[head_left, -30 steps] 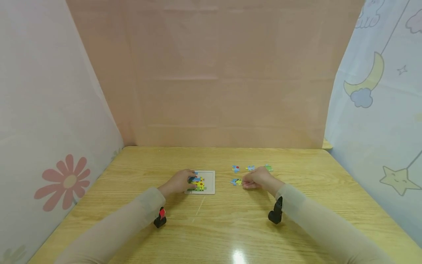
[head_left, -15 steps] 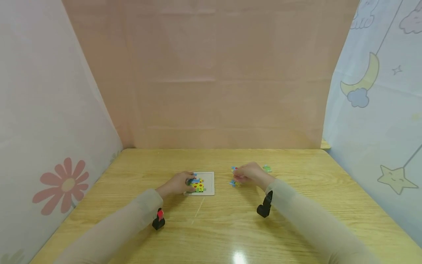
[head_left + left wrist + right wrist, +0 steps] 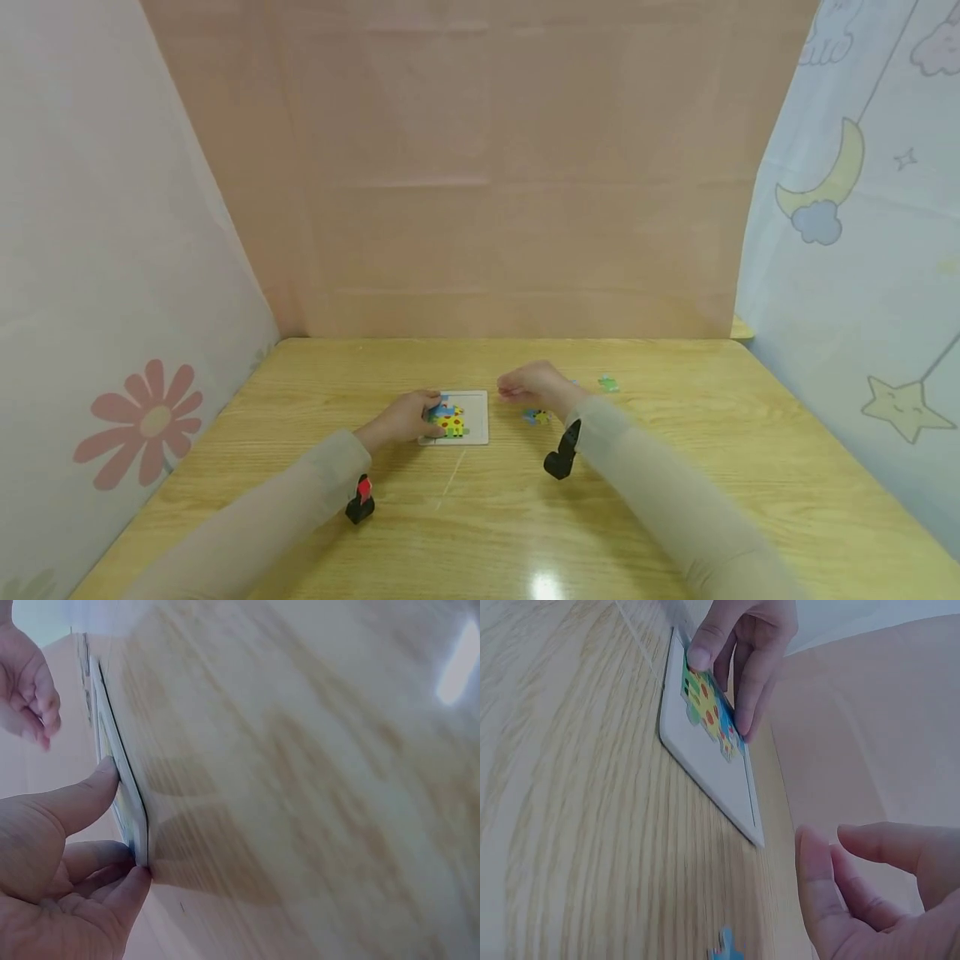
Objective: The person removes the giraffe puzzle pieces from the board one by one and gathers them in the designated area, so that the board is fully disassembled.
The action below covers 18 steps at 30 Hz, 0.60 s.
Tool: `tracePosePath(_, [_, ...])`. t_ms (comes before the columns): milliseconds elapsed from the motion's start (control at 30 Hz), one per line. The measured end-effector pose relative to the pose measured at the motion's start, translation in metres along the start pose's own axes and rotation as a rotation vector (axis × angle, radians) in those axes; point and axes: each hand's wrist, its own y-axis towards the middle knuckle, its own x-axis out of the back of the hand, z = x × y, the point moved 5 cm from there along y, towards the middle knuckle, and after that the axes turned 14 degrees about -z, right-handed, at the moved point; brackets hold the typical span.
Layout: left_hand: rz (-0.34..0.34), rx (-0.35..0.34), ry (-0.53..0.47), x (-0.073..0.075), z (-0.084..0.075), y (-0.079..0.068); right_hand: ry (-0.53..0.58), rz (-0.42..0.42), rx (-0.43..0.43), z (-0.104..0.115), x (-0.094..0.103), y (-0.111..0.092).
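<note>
Wooden table: hold white board flat on it with left hand, pinching board's near left edge. Move right hand, just right of board, slowly; cannot tell whether curled fingers hold anything. Mind blue piece right of board.

A light wooden table carries everything. On it lie a white puzzle tray, a blue loose piece just right of it, and a green piece farther right.
</note>
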Motion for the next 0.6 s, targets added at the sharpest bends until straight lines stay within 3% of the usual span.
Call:
tracePosePath(267, [0.006,0.023,0.019,-0.001,-0.001,0.002,-0.1,0.048,0.05,0.003,-0.03,0.006])
tracePosePath(600, [-0.011,0.033,-0.004,-0.003,0.002,0.004,-0.326,0.002,0.124,-0.001,-0.057,0.012])
